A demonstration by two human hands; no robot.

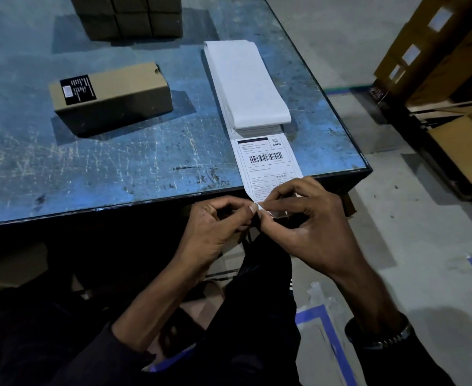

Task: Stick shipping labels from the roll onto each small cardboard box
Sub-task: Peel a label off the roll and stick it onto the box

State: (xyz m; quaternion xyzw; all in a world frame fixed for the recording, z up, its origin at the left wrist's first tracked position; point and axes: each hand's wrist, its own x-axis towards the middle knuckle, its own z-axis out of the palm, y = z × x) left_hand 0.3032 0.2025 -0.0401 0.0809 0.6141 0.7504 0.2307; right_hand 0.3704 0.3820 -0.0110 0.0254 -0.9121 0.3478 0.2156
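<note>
At the near edge of a scuffed blue table, the bottom corner of a printed shipping label is pinched between the left hand and the right hand, held close together with fingertips curled on the paper. Just beyond the hands, the label is seen running back to a folded stack of label stock. A small cardboard box bearing a black sticker is set well to the left, with more stacked boxes farther off.
</note>
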